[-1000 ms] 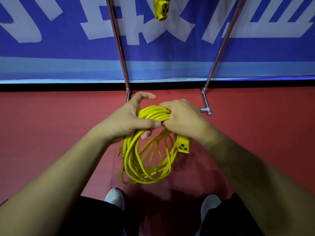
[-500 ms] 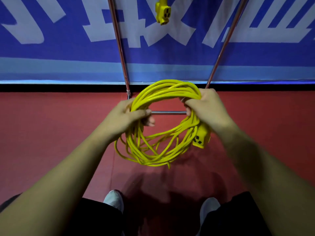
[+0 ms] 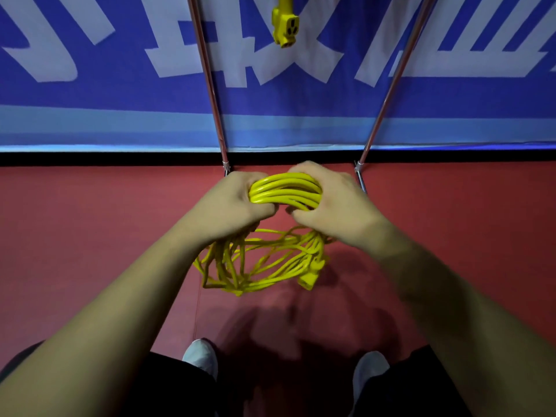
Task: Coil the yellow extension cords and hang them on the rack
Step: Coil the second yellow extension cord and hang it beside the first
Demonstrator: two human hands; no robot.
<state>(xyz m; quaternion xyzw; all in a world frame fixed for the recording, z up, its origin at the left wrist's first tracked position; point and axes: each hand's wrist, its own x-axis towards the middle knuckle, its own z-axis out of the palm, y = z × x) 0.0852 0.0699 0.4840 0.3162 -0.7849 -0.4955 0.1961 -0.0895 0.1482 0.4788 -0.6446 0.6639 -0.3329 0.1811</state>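
Yellow cord (image 3: 285, 191) fills the centre of the frame, its upper strands bunched into one tight bundle between the two hands; the left hand (image 3: 231, 206) is clenched round the bundle's left end, and the right hand (image 3: 331, 203) grasps the right end, fingers curled over the top. Below the hands the loops hang slack and uneven over the red floor (image 3: 75, 236), some crossing one another; the cord's socket end (image 3: 310, 278) dangles at the lower right of the coil, blurred. The rack (image 3: 207, 76) shows only as two thin metal poles running up to the top edge in front of the blue banner (image 3: 90, 94); its hanging bar is out of view. Another yellow socket (image 3: 285, 24) hangs at top centre between the poles, so one cord seems to be hung already.

As I judge it, the coil is gathered but not tidy, and hanging is yet to come. The risk lies in the slack lower loops; only the top is gripped, so a loop could slide free on the lift and spill the coil, or the crossed strands could knot. The dangling socket end could swing and catch on a pole; its weight might also drag a turn out once one hand lets go.
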